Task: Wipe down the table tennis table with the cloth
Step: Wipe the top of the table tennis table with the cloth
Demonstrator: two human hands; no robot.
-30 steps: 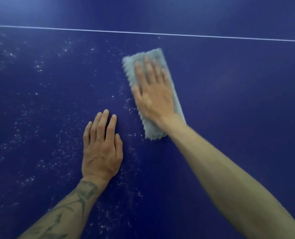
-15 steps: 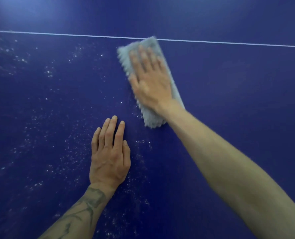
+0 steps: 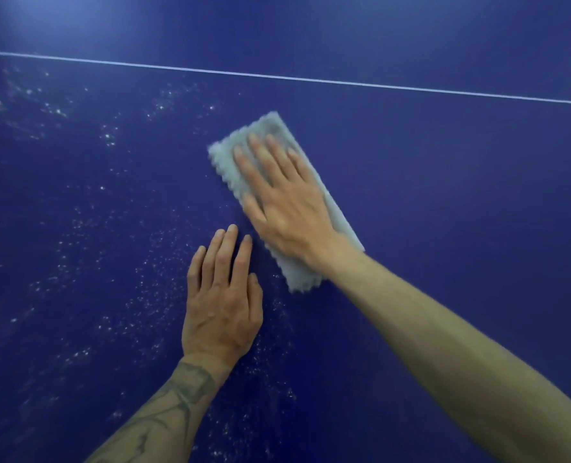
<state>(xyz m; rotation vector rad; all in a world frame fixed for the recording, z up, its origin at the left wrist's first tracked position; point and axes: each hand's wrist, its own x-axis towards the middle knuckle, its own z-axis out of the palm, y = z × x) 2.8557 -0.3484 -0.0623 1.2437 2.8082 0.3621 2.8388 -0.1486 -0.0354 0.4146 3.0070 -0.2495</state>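
Change: the cloth (image 3: 339, 217) has come back from the white line (image 3: 310, 80). Half a second ago its far end touched the line; now it lies clearly on the near side of it, with bare blue surface between.
Right hand: the right hand (image 3: 285, 202) lies flat on the cloth, fingers spread and stretched, and presses it down on the table (image 3: 461, 178). It does not clench or pinch the cloth; the palm holds it by pressure only. The hand looks a little blurred, so it is probably in motion.
Left hand: the left hand (image 3: 222, 305) is released and empty, flat on the table just beside the near end of the cloth, fingers together. It seems to serve as support.
Meaning for the task: this looks like the return part of one stroke. The surface to the right of the cloth looks clean, while white specks (image 3: 110, 138) cover the surface to the left and around the left hand. So a big part is not yet wiped.
Cloth position: in the middle of the visible table, between the white line and the left hand.
Cloth direction: it is a folded long rectangle. Its long axis runs obliquely, the far end toward the line and to the left, the near end to the right, under the wrist.
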